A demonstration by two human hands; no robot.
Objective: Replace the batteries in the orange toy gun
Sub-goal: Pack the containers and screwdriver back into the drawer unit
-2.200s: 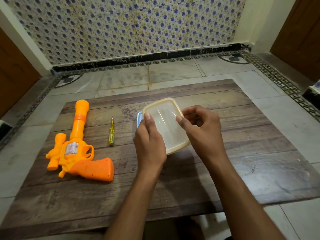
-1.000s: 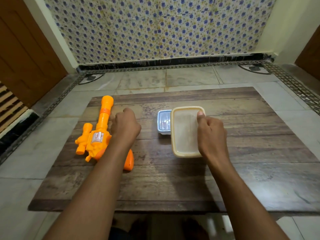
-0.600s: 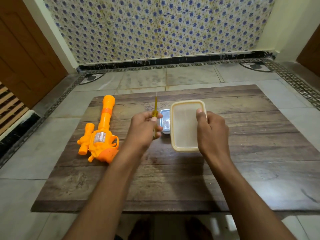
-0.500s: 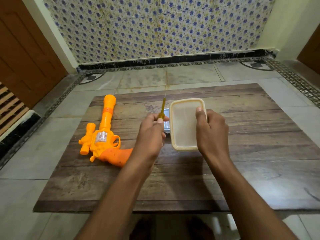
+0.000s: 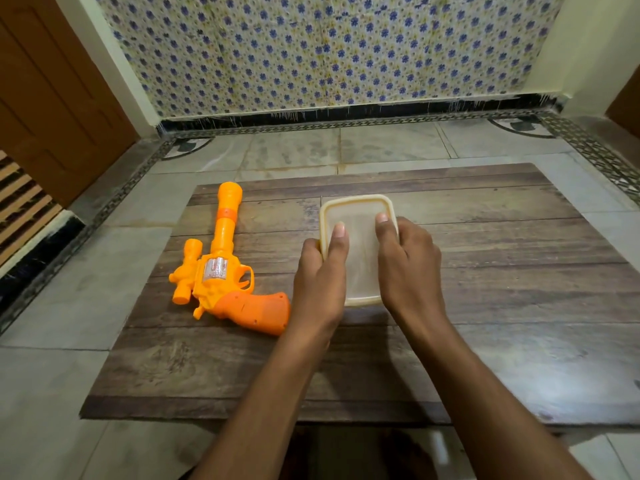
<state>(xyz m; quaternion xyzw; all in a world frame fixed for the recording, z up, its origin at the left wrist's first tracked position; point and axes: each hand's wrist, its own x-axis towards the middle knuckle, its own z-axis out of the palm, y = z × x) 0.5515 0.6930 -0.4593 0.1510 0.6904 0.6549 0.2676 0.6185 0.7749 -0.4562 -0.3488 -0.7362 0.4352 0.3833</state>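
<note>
From the head camera, your left hand (image 5: 320, 282) grips the left edge of the cream plastic lid (image 5: 358, 251), thumb laid flat on top and fingers wrapped under the rim. Your right hand (image 5: 408, 268) holds the lid's right edge, thumb on its top face and fingers curled round the side. The lid is lifted and tilted toward you above the wooden bench (image 5: 502, 271). The orange toy gun (image 5: 221, 268) lies flat on the bench just left of the lid, barrel pointing away from you toward the tiled wall (image 5: 329, 53), grip nearest your left wrist. Its small orange scope sits on the side farthest from the lid.
</note>
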